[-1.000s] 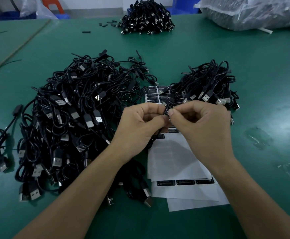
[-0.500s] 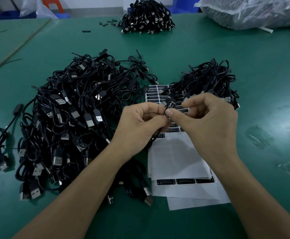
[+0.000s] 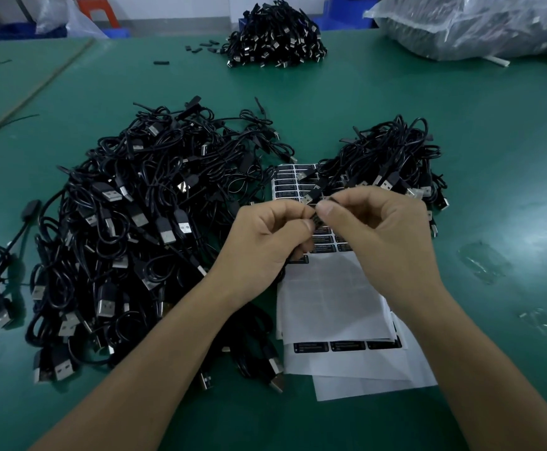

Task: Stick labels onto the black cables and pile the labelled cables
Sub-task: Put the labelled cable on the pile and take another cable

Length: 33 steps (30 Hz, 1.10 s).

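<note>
A black cable (image 3: 314, 192) is held between the two hands above the label sheets (image 3: 330, 294), its small plug poking up just past the fingertips. The left hand (image 3: 272, 245) grips it with curled fingers and thumb; the right hand (image 3: 382, 236) pinches it from the other side, thumb against forefinger. Both forearms reach in over the green tabletop (image 3: 493, 109). An unsorted cable heap (image 3: 129, 222) lies left of the hands, and a smaller pile (image 3: 392, 157) lies just behind the right hand.

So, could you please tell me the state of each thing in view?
Label sheets, stacked, top one partly peeled.
Held cable, lifted above them.
Left hand, pinching it.
Right hand, pinching it near its small plug.
Left pile, loose, tangled.
Right pile, smaller, overlapping the sheets' far edge.
</note>
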Available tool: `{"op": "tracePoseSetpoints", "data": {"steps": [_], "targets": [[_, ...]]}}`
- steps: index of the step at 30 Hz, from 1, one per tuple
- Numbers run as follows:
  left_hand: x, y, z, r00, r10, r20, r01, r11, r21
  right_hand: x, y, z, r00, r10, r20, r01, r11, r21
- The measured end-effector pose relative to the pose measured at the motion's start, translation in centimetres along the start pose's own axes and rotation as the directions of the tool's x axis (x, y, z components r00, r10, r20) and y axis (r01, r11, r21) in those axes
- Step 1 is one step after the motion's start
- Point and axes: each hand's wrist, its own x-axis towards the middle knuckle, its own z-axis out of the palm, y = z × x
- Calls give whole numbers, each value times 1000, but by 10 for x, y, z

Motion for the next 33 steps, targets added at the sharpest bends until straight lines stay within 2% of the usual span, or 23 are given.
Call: {"op": "tracePoseSetpoints", "data": {"steps": [7, 10, 12, 13, 15, 17, 18, 22, 25, 28, 30, 33], "targets": [[-3, 0, 3, 991, 115, 65, -124, 979, 163, -2, -3, 0, 998, -48, 49, 51, 997, -56], [0, 5, 0, 981, 194, 1, -189, 955, 227, -5, -7, 3, 998, -56, 38, 56, 998, 17], [2, 14, -3, 968, 240, -70, -217, 946, 240, -8, -9, 4, 993, -49, 111, 47, 999, 17], [4, 19, -5, 961, 258, -101, -231, 948, 220, -9, -9, 5, 984, -37, 176, 40, 999, -16], [4, 30, -8, 956, 241, -166, -222, 967, 124, -14, -7, 9, 949, -20, 316, 84, 978, -189], [4, 39, -10, 966, 140, -218, -148, 989, -22, -20, -5, 19, 917, -50, 396, 200, 916, -347], [4, 42, -11, 972, 90, -219, -109, 991, -77, -23, -4, 24, 911, -89, 403, 247, 900, -360], [4, 51, -14, 976, 2, -218, -62, 962, -268, -25, -1, 36, 926, -252, 279, 322, 915, -242], [7, 55, -21, 956, -48, -290, -55, 940, -336, -23, -6, 32, 936, -296, 188, 325, 934, -150], [11, 55, -33, 899, -150, -412, -39, 909, -414, -22, -15, 27, 952, -297, 77, 299, 954, -19], [12, 54, -39, 875, -209, -436, -9, 894, -448, -20, -22, 22, 963, -268, -18, 269, 961, 57], [13, 49, -42, 859, -221, -462, 53, 936, -348, -3, -28, 9, 973, -187, -132, 191, 982, 18]]}}
